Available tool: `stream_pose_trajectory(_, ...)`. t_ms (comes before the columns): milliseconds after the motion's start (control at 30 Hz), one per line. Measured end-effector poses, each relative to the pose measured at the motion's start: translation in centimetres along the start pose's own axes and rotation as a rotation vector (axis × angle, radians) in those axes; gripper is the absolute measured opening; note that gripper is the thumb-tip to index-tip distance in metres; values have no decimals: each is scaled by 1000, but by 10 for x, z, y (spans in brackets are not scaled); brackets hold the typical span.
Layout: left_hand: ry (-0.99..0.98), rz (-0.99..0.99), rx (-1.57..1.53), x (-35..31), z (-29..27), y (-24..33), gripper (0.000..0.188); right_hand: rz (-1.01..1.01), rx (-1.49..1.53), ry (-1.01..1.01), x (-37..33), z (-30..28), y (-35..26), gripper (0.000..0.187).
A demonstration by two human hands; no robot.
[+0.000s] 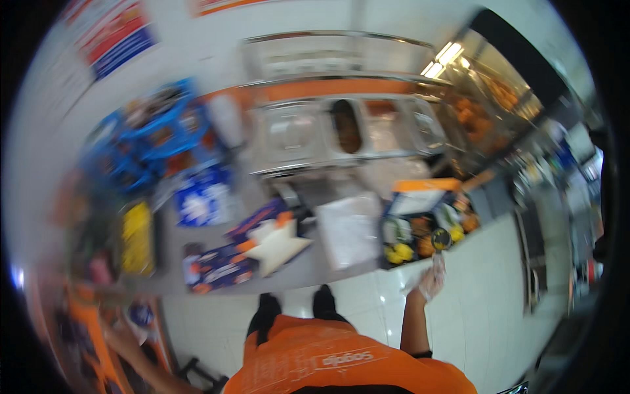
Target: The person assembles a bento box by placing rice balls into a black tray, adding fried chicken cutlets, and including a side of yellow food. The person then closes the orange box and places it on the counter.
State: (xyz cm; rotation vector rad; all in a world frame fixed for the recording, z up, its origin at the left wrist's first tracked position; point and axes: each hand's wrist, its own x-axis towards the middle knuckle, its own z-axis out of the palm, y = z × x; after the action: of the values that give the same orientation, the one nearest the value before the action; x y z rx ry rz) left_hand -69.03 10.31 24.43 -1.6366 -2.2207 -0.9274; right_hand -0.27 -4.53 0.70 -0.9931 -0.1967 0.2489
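My right hand (431, 282), in a clear glove, is closed on a small dark round-headed utensil (441, 240); blur hides its exact kind. The utensil's head is over the front of an open food box (422, 186) with an orange and white lid. Browned pieces of food (422, 230) and yellow and green food (398, 253) fill the box. Down at the lower left, my left hand (118, 331) reaches beside an orange shelf unit (94, 328) under the counter. Its fingers are smeared by motion.
Folded dark blue printed boxes (223, 268) and white sheets (349, 230) lie on the grey counter (172, 266). Steel food pans (289, 134) stand behind them. Blue baskets (154, 141) and a yellow pack (137, 238) are to the left. A lit display case (485, 98) stands back right.
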Motion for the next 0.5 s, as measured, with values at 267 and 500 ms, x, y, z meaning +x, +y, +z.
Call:
stream_pose_trajectory(267, 188, -1, 205, 66, -48, -127, 78, -344, -150, -1261, -329, 345, 90, 22)
stream_pose_trajectory(500, 123, -73, 3, 122, 0, -227, 75, -610, -645, -1682, -519, 499, 239, 25)
